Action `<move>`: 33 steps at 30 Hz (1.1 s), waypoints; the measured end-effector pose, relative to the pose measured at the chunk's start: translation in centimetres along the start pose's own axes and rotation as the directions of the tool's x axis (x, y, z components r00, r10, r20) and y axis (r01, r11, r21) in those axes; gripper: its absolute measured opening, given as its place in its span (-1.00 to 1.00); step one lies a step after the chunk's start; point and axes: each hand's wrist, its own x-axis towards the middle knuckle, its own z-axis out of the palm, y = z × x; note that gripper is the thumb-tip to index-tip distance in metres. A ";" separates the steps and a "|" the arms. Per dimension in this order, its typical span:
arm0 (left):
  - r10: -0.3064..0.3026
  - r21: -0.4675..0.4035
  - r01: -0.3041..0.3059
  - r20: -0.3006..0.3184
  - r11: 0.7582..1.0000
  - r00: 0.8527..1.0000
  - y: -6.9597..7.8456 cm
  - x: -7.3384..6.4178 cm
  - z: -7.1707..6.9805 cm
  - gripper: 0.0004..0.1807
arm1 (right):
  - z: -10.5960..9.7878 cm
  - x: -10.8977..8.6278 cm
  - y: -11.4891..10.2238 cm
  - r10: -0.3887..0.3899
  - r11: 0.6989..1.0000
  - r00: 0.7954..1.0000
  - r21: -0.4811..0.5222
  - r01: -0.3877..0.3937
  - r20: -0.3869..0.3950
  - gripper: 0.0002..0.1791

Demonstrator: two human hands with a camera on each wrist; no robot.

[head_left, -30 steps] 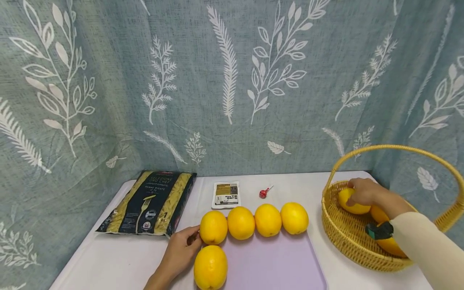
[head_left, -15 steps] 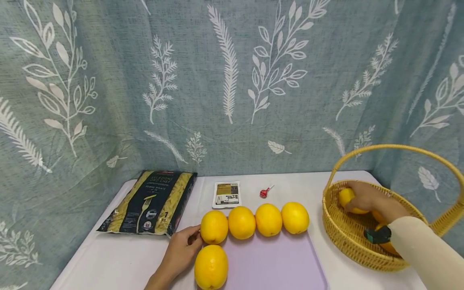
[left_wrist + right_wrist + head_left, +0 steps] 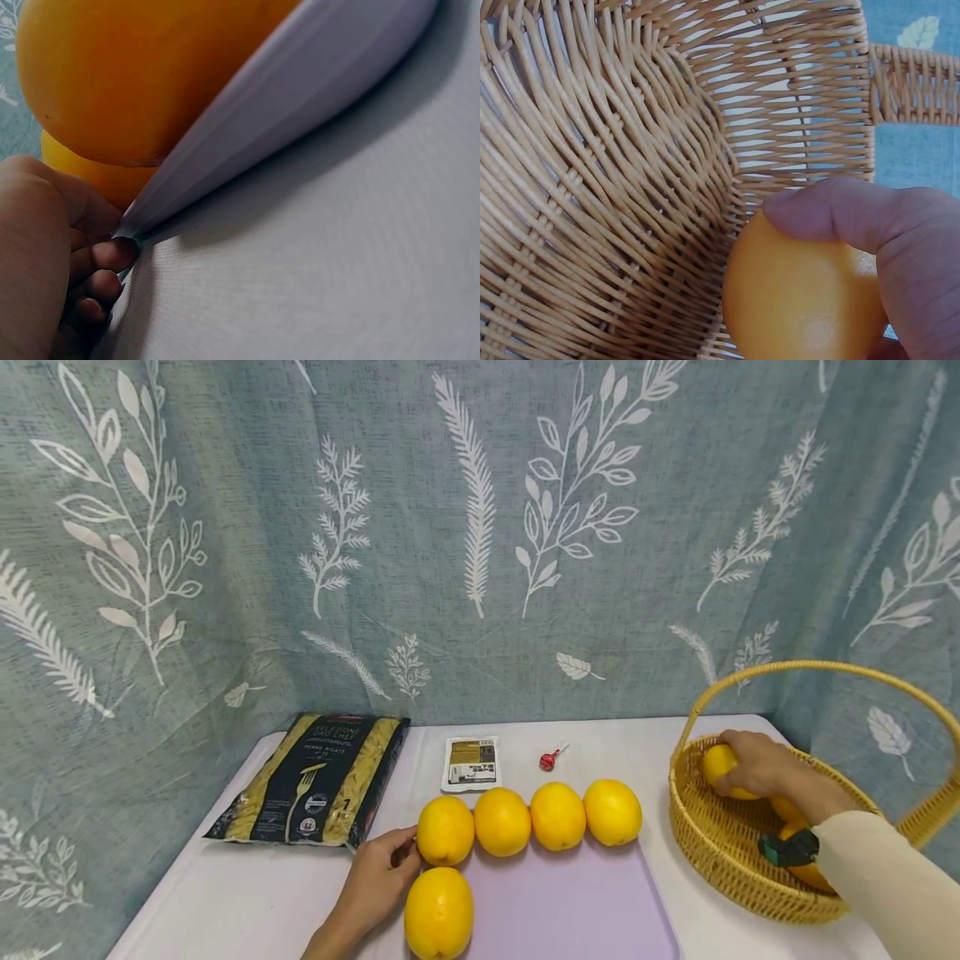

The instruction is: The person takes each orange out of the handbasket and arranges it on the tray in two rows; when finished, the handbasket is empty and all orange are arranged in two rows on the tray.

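Observation:
Inside the wicker basket (image 3: 720,868), my right hand (image 3: 761,768) grips an orange (image 3: 802,292) at its far left side, thumb over the top of the fruit. My left hand (image 3: 378,877) pinches the rim of the lilac tray (image 3: 562,902) by its far left corner, thumb above and fingers curled below, as the left wrist view shows. Along the tray's far edge stands a row of several oranges (image 3: 502,822); one more orange (image 3: 438,913) lies nearer along the left edge. Other oranges in the basket (image 3: 810,872) are partly hidden by my right arm.
Left of the tray lies a bag of penne pasta (image 3: 315,781). Behind the row are a small flat packet (image 3: 471,764) and a red lollipop (image 3: 548,761). The basket's tall handle (image 3: 813,667) arches over my right arm. A patterned curtain (image 3: 480,543) hangs behind the table.
My right hand has shifted slightly around the orange in the basket, which stays at about the same spot. The left hand and the oranges on the tray have not moved.

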 end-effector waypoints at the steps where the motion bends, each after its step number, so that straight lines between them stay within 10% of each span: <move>1: 0.000 0.000 0.000 0.001 1.000 1.000 0.0 0.0 0.0 -0.66 | -0.1 -0.1 0.0 -0.004 1.000 1.000 0.002 0.004 -0.005 -0.12; 33: 0.015 0.019 -0.015 -0.012 1.000 1.000 -0.4 0.1 0.3 -0.65 | -2.4 -4.6 -3.3 -0.126 0.987 0.982 0.081 0.138 -0.141 -0.17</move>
